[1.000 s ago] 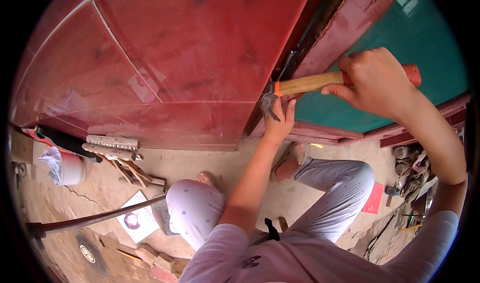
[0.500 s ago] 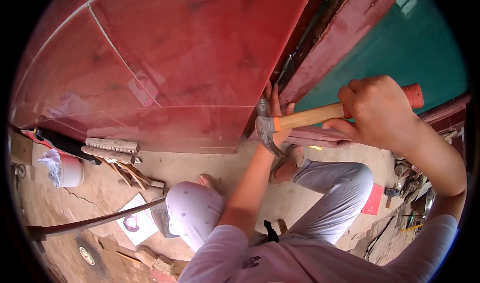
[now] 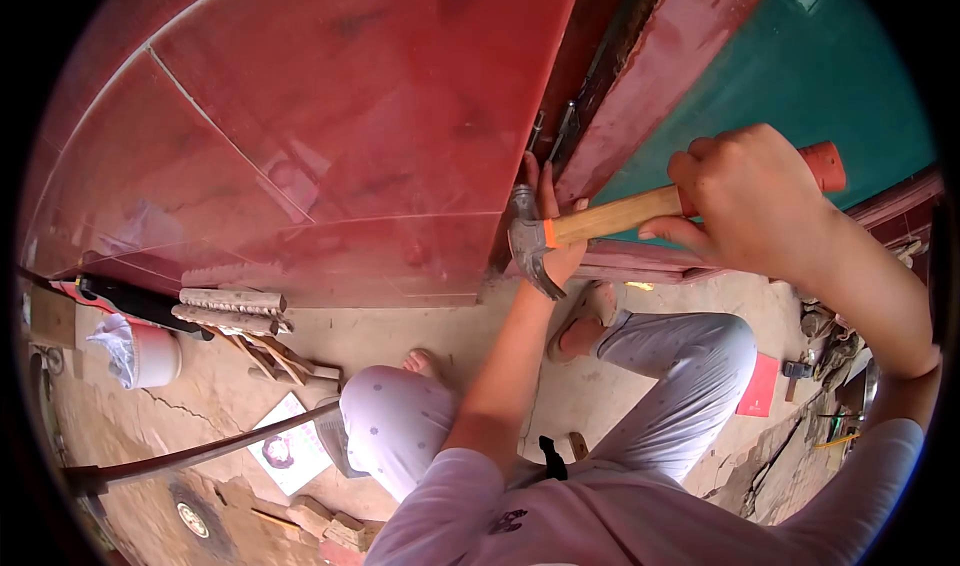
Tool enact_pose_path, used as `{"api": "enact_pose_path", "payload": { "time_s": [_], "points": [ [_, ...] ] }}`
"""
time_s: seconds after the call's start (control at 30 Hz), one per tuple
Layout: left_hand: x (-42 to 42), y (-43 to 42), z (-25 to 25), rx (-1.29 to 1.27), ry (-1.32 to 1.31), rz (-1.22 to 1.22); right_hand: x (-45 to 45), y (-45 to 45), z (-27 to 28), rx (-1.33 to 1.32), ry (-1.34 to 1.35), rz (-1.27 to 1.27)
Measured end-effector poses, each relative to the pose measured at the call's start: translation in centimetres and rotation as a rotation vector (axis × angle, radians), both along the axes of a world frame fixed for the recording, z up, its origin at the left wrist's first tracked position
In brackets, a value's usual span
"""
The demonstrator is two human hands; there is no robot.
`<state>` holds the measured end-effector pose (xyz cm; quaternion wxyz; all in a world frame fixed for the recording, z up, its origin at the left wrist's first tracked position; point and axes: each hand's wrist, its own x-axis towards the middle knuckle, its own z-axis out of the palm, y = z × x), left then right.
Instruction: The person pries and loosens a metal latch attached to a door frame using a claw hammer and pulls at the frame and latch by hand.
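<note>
My right hand (image 3: pixel 745 201) is wrapped around the red grip of a claw hammer, whose wooden handle (image 3: pixel 620 213) runs leftward to a grey metal head (image 3: pixel 525 236). Behind that head, my left hand (image 3: pixel 557 251) reaches up to the dark gap beside the red frame, its visible fingers stretched and apart. The hammer head hides part of the left palm, so anything under the fingers cannot be made out. Just above the fingertips, a thin metal piece (image 3: pixel 567 121) shows in the gap. A red tiled wall (image 3: pixel 380 96) lies left of the gap.
A green panel (image 3: pixel 800 96) is at the right. On the floor stand a white bucket (image 3: pixel 155 354) and a small wooden stool (image 3: pixel 270 351). A printed sheet (image 3: pixel 290 446), a red booklet (image 3: pixel 759 384) and wooden blocks (image 3: pixel 330 521) lie around my legs.
The view has shifted a little, so the wall and gap sit farther left. Both hands and the hammer keep nearly the same pose, the hammer head still beside my left hand.
</note>
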<state>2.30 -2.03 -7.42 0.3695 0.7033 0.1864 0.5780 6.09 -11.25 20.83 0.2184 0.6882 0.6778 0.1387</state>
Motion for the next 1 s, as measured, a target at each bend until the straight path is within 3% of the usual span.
{"api": "enact_pose_path", "payload": {
  "time_s": [0.1, 0.27, 0.37, 0.43, 0.5, 0.53, 0.63, 0.77, 0.8, 0.93, 1.0],
  "points": [
    [0.4, 0.1, -2.1, -0.194, 0.061, -0.245, 0.7, 0.4, -0.3, 0.041, 0.008, -0.065],
    [0.2, -0.1, 0.2, 0.015, 0.035, 0.062, 0.4, 0.1, -0.1, 0.01, 0.105, 0.005],
    [1.3, 0.6, -4.1, -0.012, 0.134, -0.121, 1.4, -0.2, -0.7, 0.04, 0.09, -0.063],
    [0.9, 1.3, -3.5, 0.017, 0.174, -0.143, 1.7, 0.0, -0.5, 0.063, 0.077, -0.055],
    [0.6, 0.6, -1.6, 0.043, 0.036, -0.026, 0.4, -0.9, -0.2, 0.047, 0.13, -0.005],
    [0.2, 0.1, -0.7, 0.03, 0.123, 0.024, -0.1, -0.9, 0.1, 0.017, 0.131, 0.009],
    [0.1, 0.4, -0.7, 0.064, 0.036, -0.022, 0.2, -0.3, -0.1, 0.041, 0.134, 0.0],
    [1.6, 0.7, -5.0, 0.011, 0.047, -0.158, 1.3, -0.3, -0.1, 0.056, 0.12, -0.069],
    [0.5, 0.7, -2.4, 0.193, 0.112, -0.007, 1.2, -0.8, -0.1, 0.057, 0.142, -0.073],
    [-1.1, -0.6, 1.8, -0.141, -0.03, -0.079, 0.4, -2.3, 0.4, 0.057, 0.152, -0.042],
    [-1.6, -0.1, 0.7, 0.003, 0.058, 0.023, 0.4, -3.0, 0.2, 0.048, 0.169, -0.05]
  ]
}}
